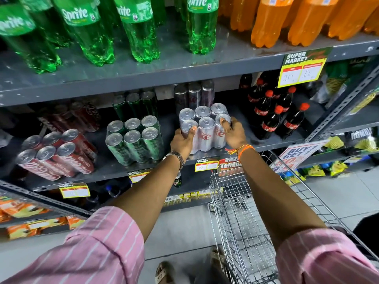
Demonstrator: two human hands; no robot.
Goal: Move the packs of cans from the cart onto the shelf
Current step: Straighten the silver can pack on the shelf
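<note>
A shrink-wrapped pack of silver cans (206, 128) stands on the grey middle shelf (272, 143), near its front edge. My left hand (182, 141) grips the pack's left side, thumb on a can top. My right hand (233, 134) grips its right side, thumb on the front right can. Left of it stand a pack of green cans (134, 138) and a pack of red cola cans (55, 154). The wire cart (246, 222) is below my right arm; no packs show in the part of its basket I can see.
Dark cola bottles (274, 115) stand right of the silver pack. More can packs sit behind on the same shelf. Green bottles (141, 31) and orange bottles (287, 19) fill the shelf above. Price tags hang on shelf edges; snack bags lie at both sides.
</note>
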